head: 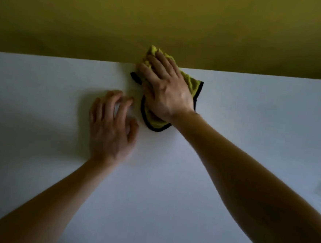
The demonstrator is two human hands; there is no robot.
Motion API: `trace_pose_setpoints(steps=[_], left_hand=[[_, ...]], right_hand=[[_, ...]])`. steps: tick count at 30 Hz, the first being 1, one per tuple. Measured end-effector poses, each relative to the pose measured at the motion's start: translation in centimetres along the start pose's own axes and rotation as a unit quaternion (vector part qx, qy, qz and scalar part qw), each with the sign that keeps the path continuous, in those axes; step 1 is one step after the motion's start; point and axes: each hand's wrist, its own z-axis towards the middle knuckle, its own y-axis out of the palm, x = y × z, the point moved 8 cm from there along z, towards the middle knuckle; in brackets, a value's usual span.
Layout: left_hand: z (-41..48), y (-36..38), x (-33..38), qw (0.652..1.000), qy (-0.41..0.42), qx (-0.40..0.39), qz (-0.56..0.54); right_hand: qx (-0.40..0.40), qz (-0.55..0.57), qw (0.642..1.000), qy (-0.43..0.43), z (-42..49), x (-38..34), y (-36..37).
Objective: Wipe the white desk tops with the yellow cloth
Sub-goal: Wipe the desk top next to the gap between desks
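Mid-wipe at white desk top's 12 o'clock edge | right hand pressed flat on yellow cloth | left hand rested loosely curled, empty, at cloth's 8 o'clock | next probably called for a sideways sweep.

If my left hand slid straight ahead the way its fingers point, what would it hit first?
Likely the yellow wall behind the white desk; the left hand points just left of the yellow cloth, whose black-edged corner it might brush.
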Motion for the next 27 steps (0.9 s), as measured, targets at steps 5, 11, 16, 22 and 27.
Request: trace_pose_setpoints(steps=[5,11,16,22,27], left_hand=[[0.1,-0.5,0.4,1.000,-0.013,-0.011,-0.007],[0.1,0.0,0.1,1.000,-0.006,-0.008,0.014],[0.0,0.1,0.3,1.000,0.001,-0.008,0.011],[0.1,0.1,0.6,1.000,0.002,-0.016,0.016],[-0.2,0.1,1.0,0.999,0.004,-0.022,0.044]], right_hand=[[0.121,-0.091,0.939,0.308,-11.1,14.7,-7.2],[0.016,-0.005,0.993,0.118,-0.8,-1.2,0.3],[0.049,-0.012,0.998,0.046,-4.2,5.7,-2.5],[0.118,-0.107,0.906,0.392,-12.4,15.8,-7.6],[-0.010,0.009,1.000,0.020,-5.8,1.0,-2.4]])
